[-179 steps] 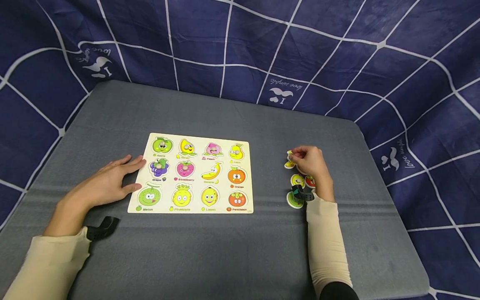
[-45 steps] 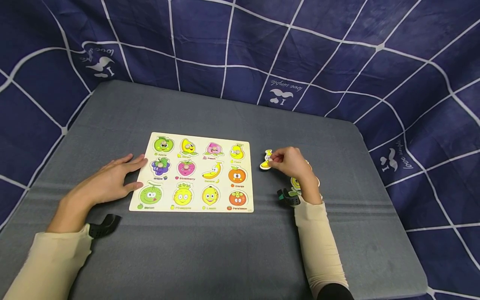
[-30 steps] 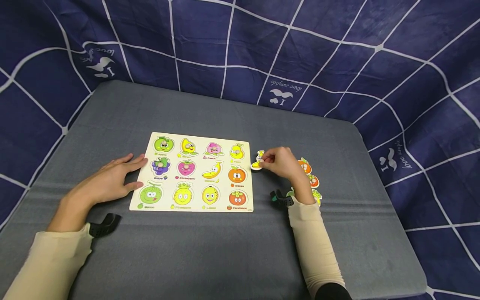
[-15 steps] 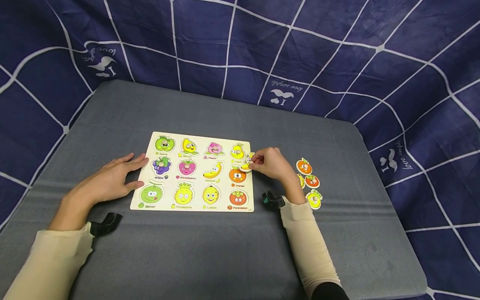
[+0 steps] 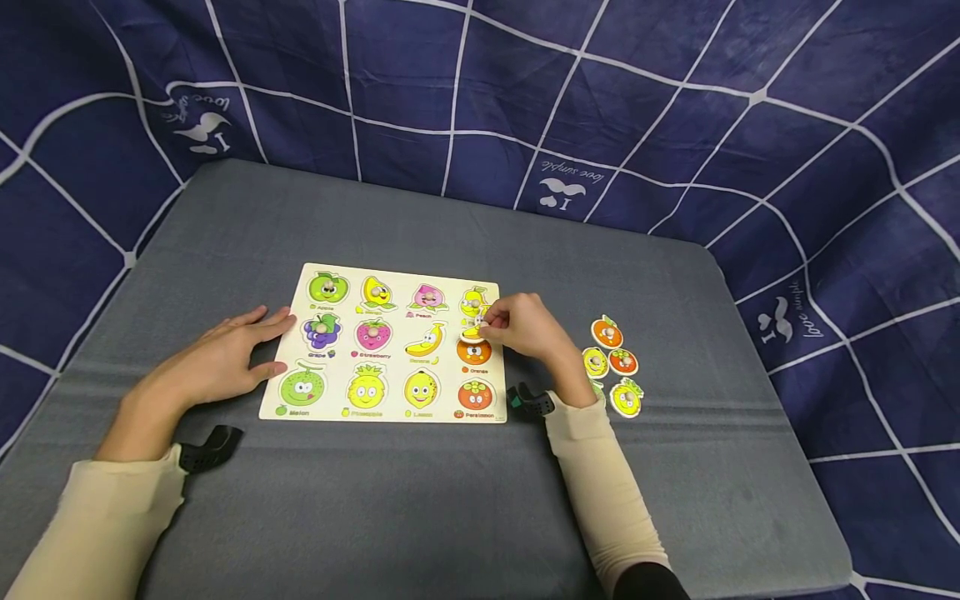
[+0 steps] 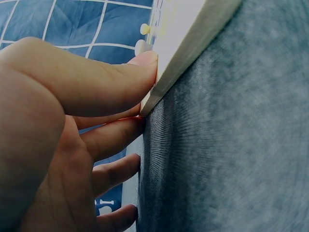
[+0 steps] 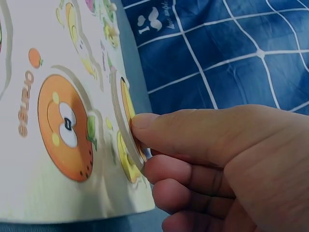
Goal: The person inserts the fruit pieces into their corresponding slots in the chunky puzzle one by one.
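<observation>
My right hand (image 5: 528,325) pinches a banana puzzle piece (image 5: 471,334) between thumb and fingers, above the right side of the wooden fruit board (image 5: 397,342). In the right wrist view the banana piece (image 7: 127,104) is tilted on edge, near the printed orange (image 7: 65,128). The printed banana (image 5: 424,342) lies left of it on the board. My left hand (image 5: 213,367) rests at the board's left edge with fingers extended. In the left wrist view its thumb (image 6: 111,87) touches the board's edge (image 6: 188,50), while other fingertips meet the table.
Right of the board lie loose orange (image 5: 607,332), lemon (image 5: 596,362), persimmon (image 5: 623,362) and pineapple (image 5: 626,397) pieces. A green piece (image 5: 597,390) is partly hidden by the right sleeve. Knobbed pieces such as the apple (image 5: 328,288) sit in the board. A blue checked curtain (image 5: 405,83) surrounds the grey table.
My right hand has picked up the banana piece from the loose pile and carried it left over the board. The pile is uncovered. My left hand has stayed at the board's edge.
</observation>
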